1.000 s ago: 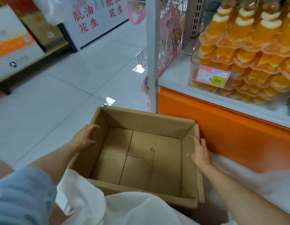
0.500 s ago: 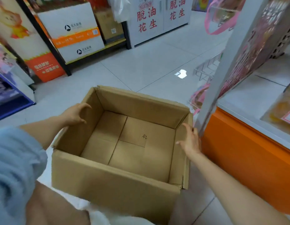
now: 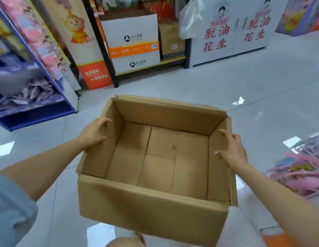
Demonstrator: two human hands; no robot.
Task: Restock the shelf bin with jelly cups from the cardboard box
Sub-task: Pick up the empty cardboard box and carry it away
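Empty box (image 3: 151,207) looked light, bit floppy — left hand (image 3: 94,134) and right hand (image 3: 233,150) each gripped a side wall.

Shop floor (image 3: 226,82): glossy pale grey tiles with thin joints and bright patches of reflected light (image 3: 238,101). Standing on it, from the left: a blue display rack (image 3: 37,120) of packeted goods; an orange-footed cardboard promotional stand (image 3: 96,75); a black-framed shelf unit (image 3: 108,56); a white cabinet (image 3: 232,32) with red characters. Blurred pink goods (image 3: 301,173) sit low at the right edge; their support cannot be told.
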